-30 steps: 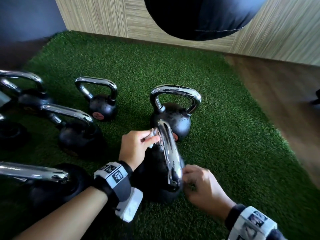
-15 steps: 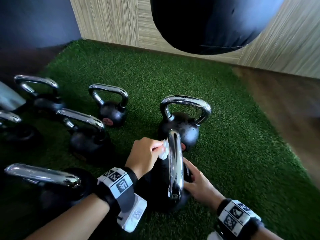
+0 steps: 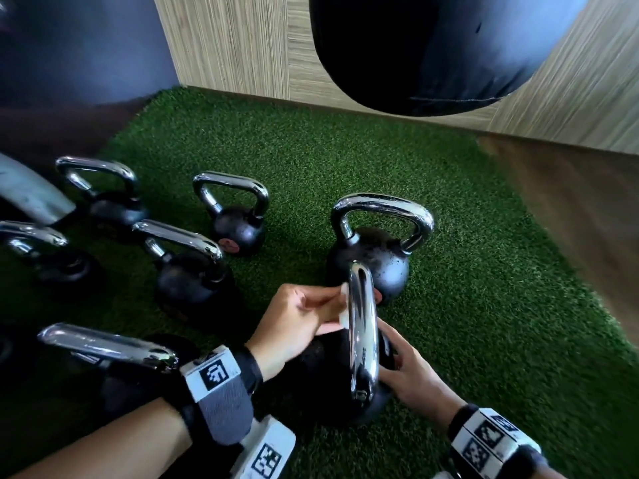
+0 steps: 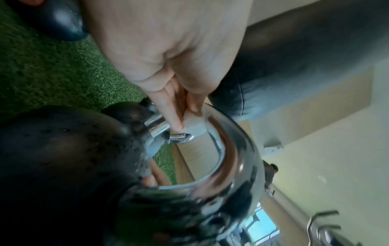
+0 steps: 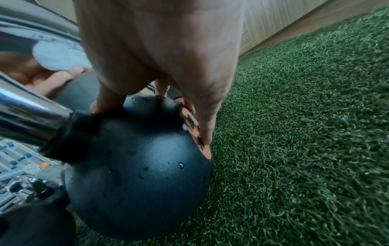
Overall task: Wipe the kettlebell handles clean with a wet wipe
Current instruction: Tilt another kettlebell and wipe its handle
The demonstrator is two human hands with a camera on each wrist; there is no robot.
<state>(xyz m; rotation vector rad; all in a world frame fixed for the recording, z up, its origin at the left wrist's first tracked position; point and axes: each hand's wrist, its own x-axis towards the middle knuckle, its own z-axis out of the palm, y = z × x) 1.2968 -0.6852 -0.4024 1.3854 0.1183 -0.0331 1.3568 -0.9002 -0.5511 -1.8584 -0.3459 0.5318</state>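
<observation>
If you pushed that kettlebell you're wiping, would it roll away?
Probably not: the kettlebell looks like solid iron, likely heavy, and sits in turf. Its round body might rock, so the right hand steadies it. The chrome handle looks slippery.

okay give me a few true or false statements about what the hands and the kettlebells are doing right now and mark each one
1. The left hand pinches a wet wipe against the chrome handle of the nearest kettlebell. True.
2. The right hand grips that handle. False: it rests on the black ball, fingers against its side.
3. The kettlebells stand on green turf. True.
4. The wipe is bright blue. False: it is white.
5. A dark punching bag hangs above the turf. True.
</observation>
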